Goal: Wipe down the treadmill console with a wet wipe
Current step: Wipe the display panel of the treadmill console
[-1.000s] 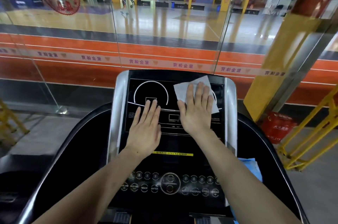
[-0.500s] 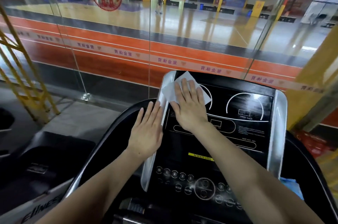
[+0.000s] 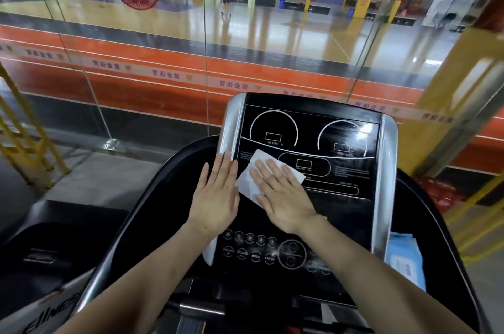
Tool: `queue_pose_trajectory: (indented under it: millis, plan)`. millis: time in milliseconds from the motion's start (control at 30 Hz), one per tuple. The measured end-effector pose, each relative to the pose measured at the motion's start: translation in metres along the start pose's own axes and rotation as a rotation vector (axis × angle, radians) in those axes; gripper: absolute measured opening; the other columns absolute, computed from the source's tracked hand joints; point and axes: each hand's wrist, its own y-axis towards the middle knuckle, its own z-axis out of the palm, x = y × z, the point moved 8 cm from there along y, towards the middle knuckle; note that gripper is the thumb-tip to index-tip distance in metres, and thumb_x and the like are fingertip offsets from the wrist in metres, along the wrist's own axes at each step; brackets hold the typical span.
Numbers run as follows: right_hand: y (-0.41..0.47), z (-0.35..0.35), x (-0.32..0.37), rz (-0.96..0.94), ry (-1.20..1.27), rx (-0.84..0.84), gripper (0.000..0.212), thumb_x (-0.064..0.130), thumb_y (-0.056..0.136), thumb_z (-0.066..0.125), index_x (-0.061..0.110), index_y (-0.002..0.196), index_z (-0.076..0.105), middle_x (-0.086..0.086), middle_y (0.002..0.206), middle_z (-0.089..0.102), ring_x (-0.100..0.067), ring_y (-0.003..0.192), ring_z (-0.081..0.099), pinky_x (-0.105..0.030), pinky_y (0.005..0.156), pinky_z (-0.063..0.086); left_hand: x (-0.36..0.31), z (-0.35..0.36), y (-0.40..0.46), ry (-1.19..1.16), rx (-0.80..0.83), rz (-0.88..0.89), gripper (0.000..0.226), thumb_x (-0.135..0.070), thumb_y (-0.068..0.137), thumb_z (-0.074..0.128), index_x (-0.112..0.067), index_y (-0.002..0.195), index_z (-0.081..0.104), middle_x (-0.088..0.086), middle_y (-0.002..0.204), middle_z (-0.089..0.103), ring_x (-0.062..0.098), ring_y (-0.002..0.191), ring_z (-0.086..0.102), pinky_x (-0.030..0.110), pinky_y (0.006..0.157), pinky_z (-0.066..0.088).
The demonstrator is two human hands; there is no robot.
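Observation:
The treadmill console (image 3: 341,170) is a black panel with white dial outlines, silver side strips and a row of buttons low down. A white wet wipe (image 3: 249,179) lies flat on the panel's left middle part. My right hand (image 3: 283,197) presses on the wipe with straight fingers, covering most of it. My left hand (image 3: 215,197) lies flat beside it, over the left silver strip and the panel's left edge, fingers straight.
A blue pack of wipes (image 3: 406,260) sits in the tray right of the console. Black curved handrails (image 3: 152,213) run down both sides. A glass wall (image 3: 163,61) stands just beyond the console, yellow railings (image 3: 24,137) at far left and right.
My right hand has slid the wipe from the console's upper left corner down to its left middle. My left hand moved slightly inward onto the silver strip. The view shifted left.

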Motion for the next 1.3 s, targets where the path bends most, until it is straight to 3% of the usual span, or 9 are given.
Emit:
queue_pose_trajectory:
  millis: [233, 433, 567, 733, 1133, 1300]
  plan:
    - [-0.074, -0.003, -0.058, 0.191, 0.021, 0.015, 0.062, 0.047, 0.111, 0.019, 0.024, 0.162, -0.009, 0.004, 0.169, -0.019, -0.016, 0.154, -0.020, -0.049, 0.126, 0.008, -0.064, 0.014, 0.005, 0.002, 0.068, 0.068, 0.063, -0.036, 0.107, 0.025, -0.008, 0.163, 0.018, 0.014, 0.173, 0.004, 0.026, 0.160, -0.003, 0.051, 0.129, 0.011]
    - [-0.120, -0.011, -0.126, 0.419, 0.060, 0.009, 0.067, 0.054, 0.108, 0.016, 0.023, 0.161, -0.011, 0.000, 0.169, -0.018, -0.018, 0.154, -0.020, -0.045, 0.127, 0.003, -0.111, 0.018, 0.014, 0.003, 0.107, 0.103, 0.066, -0.038, 0.105, 0.012, -0.010, 0.164, 0.009, 0.011, 0.173, -0.007, 0.025, 0.159, -0.014, 0.050, 0.130, 0.008]
    - [-0.093, -0.036, -0.166, 0.497, 0.128, -0.001, 0.066, 0.058, 0.107, 0.011, 0.027, 0.160, -0.016, -0.002, 0.166, -0.028, -0.017, 0.150, -0.032, -0.041, 0.126, -0.007, -0.122, 0.015, 0.018, -0.002, 0.107, 0.105, 0.065, -0.038, 0.105, 0.012, -0.011, 0.164, 0.008, 0.012, 0.173, -0.008, 0.025, 0.159, -0.016, 0.050, 0.130, 0.006]
    - [-0.030, -0.067, -0.204, 0.499, 0.116, -0.022, 0.066, 0.058, 0.105, 0.007, 0.029, 0.160, -0.014, -0.007, 0.165, -0.028, -0.028, 0.151, -0.029, -0.046, 0.125, -0.011, -0.121, 0.012, 0.019, 0.004, 0.108, 0.077, 0.064, -0.038, 0.106, 0.015, -0.013, 0.164, 0.012, 0.008, 0.173, -0.005, 0.025, 0.159, -0.012, 0.051, 0.129, 0.008]
    - [-0.136, -0.003, -0.124, 0.392, 0.148, -0.167, 0.058, 0.034, 0.108, 0.020, 0.014, 0.162, 0.015, -0.003, 0.170, 0.012, -0.021, 0.157, 0.005, -0.043, 0.127, 0.012, -0.132, 0.036, -0.023, 0.000, 0.173, 0.113, 0.063, -0.038, 0.106, 0.018, -0.012, 0.164, 0.017, 0.005, 0.174, -0.001, 0.023, 0.160, -0.012, 0.053, 0.129, 0.011]
    - [-0.152, 0.010, -0.113, 0.397, 0.071, -0.194, 0.058, 0.016, 0.103, 0.047, 0.009, 0.158, 0.029, -0.006, 0.165, 0.028, -0.023, 0.155, 0.018, -0.043, 0.126, 0.021, -0.136, 0.037, -0.037, -0.036, 0.154, 0.131, 0.061, -0.036, 0.106, 0.021, -0.011, 0.162, 0.025, 0.006, 0.173, 0.007, 0.022, 0.160, -0.005, 0.053, 0.128, 0.015]
